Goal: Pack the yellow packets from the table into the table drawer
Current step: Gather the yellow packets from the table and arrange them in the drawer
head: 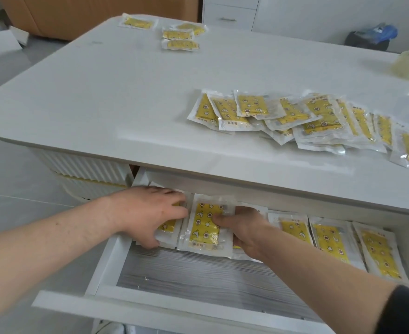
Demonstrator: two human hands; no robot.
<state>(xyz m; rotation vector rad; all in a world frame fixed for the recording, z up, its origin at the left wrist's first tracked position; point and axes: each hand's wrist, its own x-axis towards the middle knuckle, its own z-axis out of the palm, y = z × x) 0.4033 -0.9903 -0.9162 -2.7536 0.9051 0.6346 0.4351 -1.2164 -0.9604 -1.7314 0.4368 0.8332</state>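
- My left hand [148,213] grips the leftmost packet [167,229], inside the drawer [198,278] at 6 o'clock.
- My right hand [244,231] pinches the neighbouring packet [204,227].
- Loose packets [295,116] lie heaped on the counter [102,92], 2 o'clock.

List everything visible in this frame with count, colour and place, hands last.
table: one, white, centre
drawer: one, white with grey bottom, pulled open under the table
drawer packets: a row, number unclear, yellow, along the drawer's back
table pile: many overlapping, yellow, table's right side
far packets: four, yellow, table's far edge
container: one, pale, table's far right
bag: one, dark and blue, floor beyond the table
cabinet: one, white, background
left hand: grips the leftmost stack in the drawer
right hand: pinches a yellow packet beside that stack
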